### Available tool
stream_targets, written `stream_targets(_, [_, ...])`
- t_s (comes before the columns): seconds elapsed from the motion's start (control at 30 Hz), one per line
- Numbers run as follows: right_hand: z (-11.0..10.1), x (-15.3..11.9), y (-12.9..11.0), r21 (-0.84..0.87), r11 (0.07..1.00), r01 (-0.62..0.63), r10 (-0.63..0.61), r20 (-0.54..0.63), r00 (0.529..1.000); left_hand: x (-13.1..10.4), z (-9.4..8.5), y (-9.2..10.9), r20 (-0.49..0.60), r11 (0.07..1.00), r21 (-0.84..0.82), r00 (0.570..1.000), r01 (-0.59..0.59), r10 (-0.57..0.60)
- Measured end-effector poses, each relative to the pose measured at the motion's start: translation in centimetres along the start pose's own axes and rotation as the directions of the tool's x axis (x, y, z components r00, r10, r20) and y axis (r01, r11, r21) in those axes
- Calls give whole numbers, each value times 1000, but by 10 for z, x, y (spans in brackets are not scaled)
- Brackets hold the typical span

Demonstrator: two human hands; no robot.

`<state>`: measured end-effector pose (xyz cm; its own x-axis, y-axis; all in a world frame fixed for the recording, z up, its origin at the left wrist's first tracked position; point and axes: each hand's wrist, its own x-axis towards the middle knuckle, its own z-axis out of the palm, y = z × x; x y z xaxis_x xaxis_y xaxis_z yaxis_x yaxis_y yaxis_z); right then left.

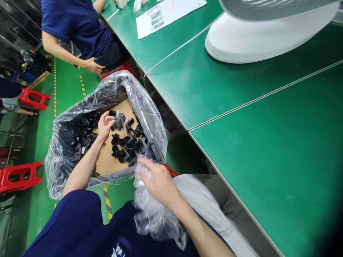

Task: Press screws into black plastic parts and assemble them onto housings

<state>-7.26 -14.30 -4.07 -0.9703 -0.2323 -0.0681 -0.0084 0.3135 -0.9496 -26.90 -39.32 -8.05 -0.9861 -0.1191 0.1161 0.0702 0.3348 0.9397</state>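
Observation:
My left hand (105,125) is closed on a small clear bag with a dark part in it (119,121), held over a box lined with clear plastic (146,103). Inside the box, black plastic parts (128,144) lie on a brown cardboard sheet (107,159), and more black parts are heaped along its left side. Nearer my body, my right hand (158,180) is closed round a bunch of crumpled clear plastic bags (154,214), which hang down over my lap.
A green table (254,153) runs along the right, bearing a white lamp-like object (257,39) and a paper sheet (168,16). Beyond the box sits a person in a blue shirt (77,28). Red stools (20,176) stand at the left.

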Motion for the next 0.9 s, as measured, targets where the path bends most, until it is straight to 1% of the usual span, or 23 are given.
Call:
stream_targets(0.1, [-7, 36, -12, -264, 964, -30, 43, 43, 998, -39, -10, 21, 131, 990, -141, 991, 31, -13])
stream_targets(0.17, [-10, 54, -20, -372, 928, -27, 67, 97, 993, -59, -14, 37, 231, 978, -196, 973, 70, -24])
stream_targets(0.23, [-9, 64, -25, -361, 933, 11, 50, 159, 986, -74, -15, 50, 336, 967, -225, 941, 120, -39])
stream_targets(0.3, [-4, 67, -27, -255, 966, 35, 19, 207, 978, -83, -13, 59, 414, 950, -259, 909, 174, -53])
stream_targets(0.37, [4, 64, -26, -182, 983, -7, 48, 221, 974, -87, -10, 63, 417, 912, -334, 905, 237, -82])
stream_targets(0.43, [12, 59, -23, -193, 978, -82, 124, 216, 969, -89, -6, 62, 348, 841, -443, 924, 309, -156])
stream_targets(0.5, [18, 55, -21, -207, 971, -118, 158, 189, 969, -89, -2, 58, 283, 762, -536, 927, 364, -245])
stream_targets(0.57, [20, 52, -21, -209, 970, -122, 155, 150, 976, -89, 1, 55, 249, 717, -582, 923, 385, -293])
stream_targets(0.6, [19, 52, -22, -211, 970, -123, 153, 129, 980, -90, 2, 53, 238, 713, -588, 924, 382, -299])
stream_targets(0.67, [16, 52, -24, -210, 971, -118, 140, 92, 986, -94, 2, 52, 211, 752, -569, 943, 333, -258])
stream_targets(0.73, [13, 55, -25, -167, 982, -88, 97, 49, 994, -100, 1, 53, 194, 832, -503, 969, 232, -152])
stream_targets(0.77, [13, 58, -24, -137, 989, -60, 64, 22, 998, -104, 0, 53, 203, 873, -456, 975, 173, -88])
stream_targets(0.8, [14, 60, -22, -114, 993, -25, 25, -3, 1000, -108, -1, 53, 222, 904, -408, 974, 125, -34])
stream_targets(0.83, [16, 61, -20, -109, 994, 13, -16, -22, 1000, -111, -2, 53, 249, 924, -370, 969, 99, -4])
stream_targets(0.9, [23, 62, -14, -164, 983, 85, -93, -45, 995, -115, -5, 49, 333, 942, -308, 943, 134, -26])
